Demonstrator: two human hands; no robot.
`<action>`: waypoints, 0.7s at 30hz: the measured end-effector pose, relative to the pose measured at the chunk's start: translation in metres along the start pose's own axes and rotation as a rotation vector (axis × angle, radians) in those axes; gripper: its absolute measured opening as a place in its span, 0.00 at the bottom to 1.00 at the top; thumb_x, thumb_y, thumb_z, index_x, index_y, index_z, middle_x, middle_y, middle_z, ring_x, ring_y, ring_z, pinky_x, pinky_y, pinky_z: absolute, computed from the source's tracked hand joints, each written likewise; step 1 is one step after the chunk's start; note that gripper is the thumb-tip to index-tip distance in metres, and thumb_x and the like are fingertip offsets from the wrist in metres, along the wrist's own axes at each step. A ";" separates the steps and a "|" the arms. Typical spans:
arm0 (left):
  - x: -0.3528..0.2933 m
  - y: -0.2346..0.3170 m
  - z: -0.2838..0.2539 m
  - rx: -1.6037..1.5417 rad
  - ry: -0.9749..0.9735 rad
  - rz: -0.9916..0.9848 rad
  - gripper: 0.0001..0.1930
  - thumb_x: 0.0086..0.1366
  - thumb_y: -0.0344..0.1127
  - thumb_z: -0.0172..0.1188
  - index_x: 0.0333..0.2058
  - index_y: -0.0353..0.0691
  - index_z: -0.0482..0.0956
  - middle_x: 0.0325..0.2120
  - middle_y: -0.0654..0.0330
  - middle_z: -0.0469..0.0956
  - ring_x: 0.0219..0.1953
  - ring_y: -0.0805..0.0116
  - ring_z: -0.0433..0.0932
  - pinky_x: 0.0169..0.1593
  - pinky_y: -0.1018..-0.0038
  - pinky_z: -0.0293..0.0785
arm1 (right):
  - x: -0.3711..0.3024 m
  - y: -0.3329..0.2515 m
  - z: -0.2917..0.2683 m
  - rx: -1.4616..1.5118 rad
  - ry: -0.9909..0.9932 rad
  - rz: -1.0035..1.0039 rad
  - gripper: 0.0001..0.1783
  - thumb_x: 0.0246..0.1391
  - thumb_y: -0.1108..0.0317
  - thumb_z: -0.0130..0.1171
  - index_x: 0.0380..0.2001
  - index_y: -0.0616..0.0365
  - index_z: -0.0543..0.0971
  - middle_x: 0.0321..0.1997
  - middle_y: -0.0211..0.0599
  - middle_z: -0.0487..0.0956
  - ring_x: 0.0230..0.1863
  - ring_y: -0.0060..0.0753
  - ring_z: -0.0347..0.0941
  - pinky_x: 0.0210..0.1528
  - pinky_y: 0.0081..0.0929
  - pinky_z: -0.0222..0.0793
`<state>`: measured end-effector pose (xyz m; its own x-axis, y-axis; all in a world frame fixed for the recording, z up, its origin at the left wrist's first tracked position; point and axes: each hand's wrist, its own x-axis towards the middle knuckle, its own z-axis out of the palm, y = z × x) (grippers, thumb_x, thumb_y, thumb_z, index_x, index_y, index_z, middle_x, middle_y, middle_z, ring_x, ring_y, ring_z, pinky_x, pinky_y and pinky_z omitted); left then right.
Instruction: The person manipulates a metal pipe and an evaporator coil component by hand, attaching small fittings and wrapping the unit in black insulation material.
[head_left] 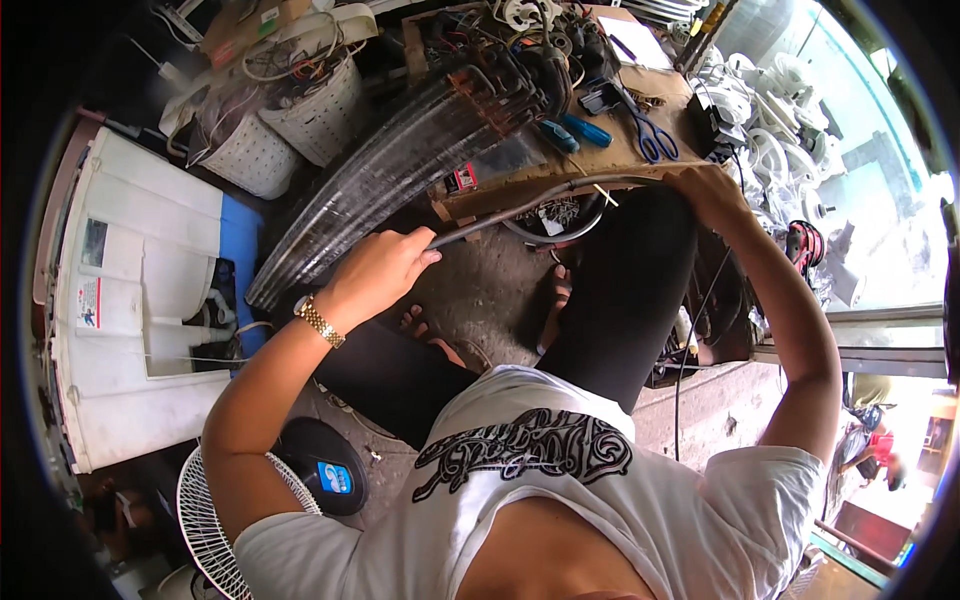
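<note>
A long, thin dark grey tube [500,215], slightly bent, stretches between my two hands over the gap between my knees. My left hand [378,275], with a gold watch on the wrist, is closed round its left end, thumb lying along it. At the tube's right end my right hand [712,200] is closed on it just beyond my right knee; its fingertips are partly hidden. Below the middle of the tube sits a round bowl [548,238] of small metal parts. Blue-handled scissors [655,135] lie on the bench near my right hand, beside teal-handled tools [588,130].
A cardboard-topped bench [640,95] holds wires and parts. Long black strips [350,195] lean against it at the left. Wire-filled white baskets [325,110], a white and blue cabinet [120,380] and a fan [205,510] stand leftward. White plastic parts [775,150] pile up at right.
</note>
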<state>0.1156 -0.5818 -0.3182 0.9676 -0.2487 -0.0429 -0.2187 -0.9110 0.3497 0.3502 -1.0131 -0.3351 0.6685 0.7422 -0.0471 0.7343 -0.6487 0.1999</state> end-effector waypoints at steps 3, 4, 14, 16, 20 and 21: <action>-0.002 -0.001 0.002 -0.033 0.027 0.037 0.12 0.69 0.41 0.56 0.33 0.37 0.71 0.21 0.46 0.77 0.28 0.42 0.78 0.29 0.52 0.71 | -0.005 0.001 0.005 -0.008 -0.001 0.027 0.18 0.54 0.69 0.54 0.48 0.43 0.80 0.38 0.39 0.82 0.45 0.48 0.80 0.48 0.42 0.74; -0.003 0.001 0.001 -0.020 0.027 0.042 0.12 0.69 0.41 0.56 0.34 0.37 0.71 0.21 0.46 0.78 0.28 0.42 0.78 0.29 0.53 0.72 | -0.009 0.000 0.005 -0.016 0.011 0.039 0.15 0.55 0.69 0.53 0.46 0.44 0.81 0.37 0.39 0.82 0.44 0.47 0.80 0.48 0.41 0.75; 0.016 -0.001 0.031 -0.066 -0.030 0.005 0.09 0.67 0.37 0.57 0.39 0.38 0.72 0.25 0.46 0.79 0.30 0.41 0.79 0.30 0.53 0.72 | -0.025 0.009 0.008 0.038 -0.086 0.169 0.15 0.60 0.67 0.51 0.49 0.46 0.79 0.35 0.45 0.82 0.41 0.52 0.80 0.47 0.45 0.75; 0.015 -0.001 0.047 -0.163 0.078 -0.035 0.10 0.67 0.39 0.58 0.42 0.40 0.75 0.26 0.46 0.79 0.32 0.42 0.79 0.32 0.54 0.72 | -0.025 0.014 0.019 0.249 0.074 0.218 0.13 0.59 0.63 0.54 0.46 0.50 0.78 0.32 0.48 0.82 0.39 0.53 0.80 0.40 0.45 0.74; 0.034 0.001 0.068 -0.256 0.195 -0.009 0.12 0.67 0.39 0.58 0.45 0.42 0.75 0.29 0.46 0.81 0.35 0.44 0.80 0.36 0.57 0.74 | -0.041 0.025 0.084 0.677 0.401 0.409 0.11 0.59 0.60 0.58 0.40 0.53 0.79 0.27 0.44 0.81 0.34 0.46 0.82 0.31 0.38 0.72; 0.038 -0.002 0.073 -0.256 0.191 -0.008 0.12 0.67 0.39 0.58 0.46 0.42 0.75 0.30 0.46 0.81 0.36 0.44 0.80 0.36 0.57 0.74 | -0.046 0.029 0.095 0.746 0.446 0.433 0.11 0.59 0.59 0.59 0.39 0.54 0.79 0.26 0.42 0.81 0.31 0.43 0.82 0.29 0.35 0.71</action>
<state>0.1435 -0.6133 -0.3885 0.9806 -0.1539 0.1213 -0.1958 -0.7942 0.5753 0.3513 -1.0820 -0.4199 0.9051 0.3104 0.2906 0.4242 -0.7067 -0.5662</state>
